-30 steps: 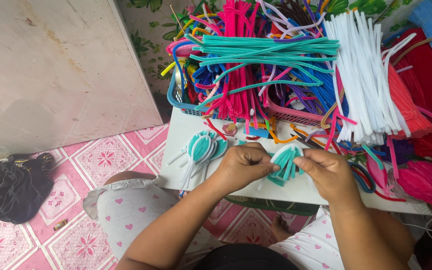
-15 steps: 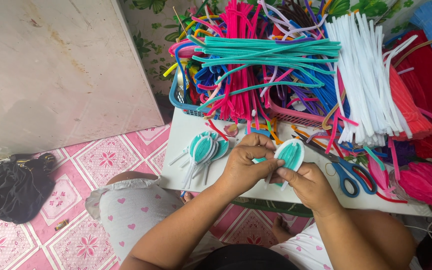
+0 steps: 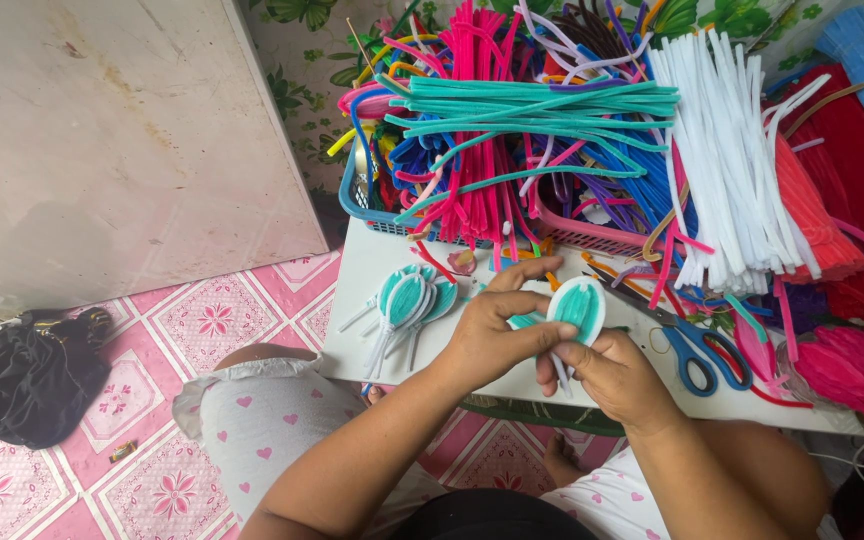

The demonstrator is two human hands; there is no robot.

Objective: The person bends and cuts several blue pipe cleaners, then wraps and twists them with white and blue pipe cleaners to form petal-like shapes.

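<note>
My left hand (image 3: pixel 497 325) and my right hand (image 3: pixel 612 372) meet over the front of a white table (image 3: pixel 372 275), both gripping one teal and white leaf-shaped pipe-cleaner piece (image 3: pixel 579 305). The left thumb and fingers pinch its left side, and the right hand holds its white stem from below. Several finished teal and white leaves (image 3: pixel 407 305) lie in a fan on the table just left of my hands.
Baskets heaped with pink, teal, purple and white pipe cleaners (image 3: pixel 552 130) fill the back of the table. Blue-handled scissors (image 3: pixel 697 352) lie right of my hands. A black bag (image 3: pixel 37 370) sits on the pink tiled floor. A pale board (image 3: pixel 112 140) leans at left.
The teal piece was spread loosely between my hands a second ago. Now my hands have drawn together and it stands as a closed oval leaf, held upright.
</note>
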